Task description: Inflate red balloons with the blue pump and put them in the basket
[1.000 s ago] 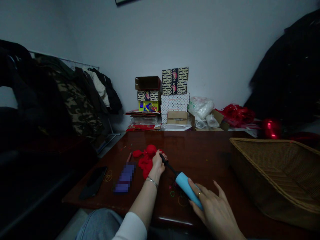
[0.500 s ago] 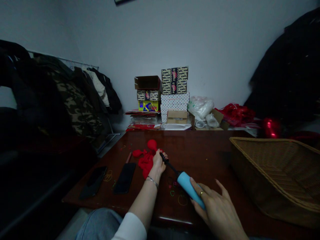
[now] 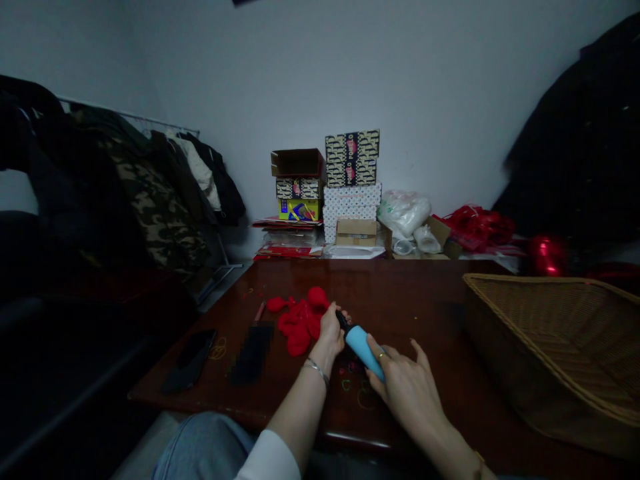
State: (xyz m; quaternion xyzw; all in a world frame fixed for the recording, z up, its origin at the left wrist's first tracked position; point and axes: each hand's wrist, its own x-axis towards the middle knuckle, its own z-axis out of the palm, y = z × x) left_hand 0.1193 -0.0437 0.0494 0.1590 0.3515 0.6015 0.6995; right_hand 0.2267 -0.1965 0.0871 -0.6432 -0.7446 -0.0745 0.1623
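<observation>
My left hand [image 3: 332, 328] is closed around the black nozzle end of a hand balloon pump. Just beyond its fingers is a small, rounded red balloon [image 3: 317, 297]; how it joins the nozzle is hidden. My right hand [image 3: 407, 383] grips the light blue barrel [image 3: 361, 343] of the pump, which now sits close to my left hand. More limp red balloons [image 3: 297, 333] lie in a heap on the table, left of my left hand. Several small coloured rubber bands [image 3: 350, 385] lie below the pump.
On the brown table [image 3: 400, 287] a wicker basket [image 3: 530, 347] takes up the right side. Toward the left lie a dark phone [image 3: 190, 360] and a blurred dark object [image 3: 253, 353], with yellow rubber bands [image 3: 219, 349] between. Stacked boxes [image 3: 351, 157] stand behind the table.
My right hand has pushed the blue barrel up toward my left hand, and the black rod between them has slid out of sight. The red balloon has shifted slightly right.
</observation>
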